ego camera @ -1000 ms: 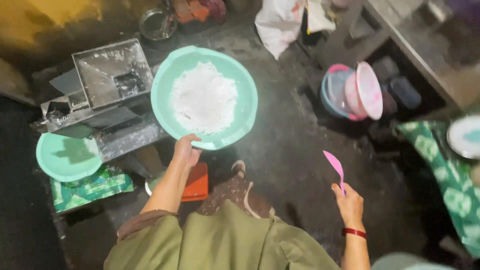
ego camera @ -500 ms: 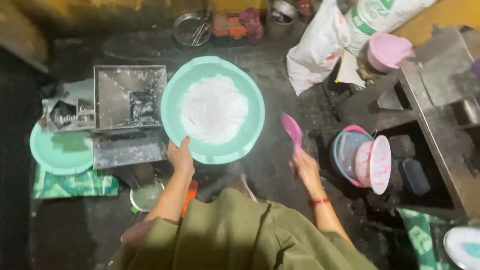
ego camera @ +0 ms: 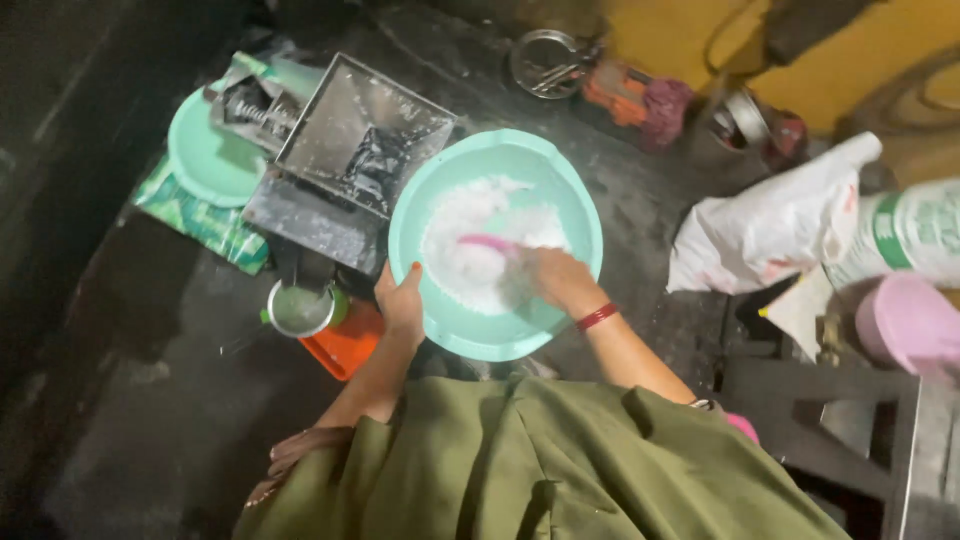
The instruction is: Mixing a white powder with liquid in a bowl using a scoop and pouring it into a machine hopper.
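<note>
A wide teal basin (ego camera: 575, 195) holds a heap of white flour (ego camera: 470, 240). My left hand (ego camera: 401, 302) grips the basin's near left rim. My right hand (ego camera: 558, 279), with a red bangle at the wrist, is inside the basin and holds a pink spatula (ego camera: 487, 243) whose blade lies across the flour. My olive-green garment fills the bottom of the view.
A grey metal hopper machine (ego camera: 350, 140) stands left of the basin, with a teal lid (ego camera: 205, 160) behind it. A steel cup (ego camera: 298, 308) and an orange block (ego camera: 348, 342) sit below. White sacks (ego camera: 775, 235), a pink tub (ego camera: 910, 325) and a dark stool (ego camera: 830, 420) are at right.
My right hand has brought the pink spatula from beside the basin down into the flour. The view has shifted, so the basin sits more to the middle. My left hand keeps its hold.
</note>
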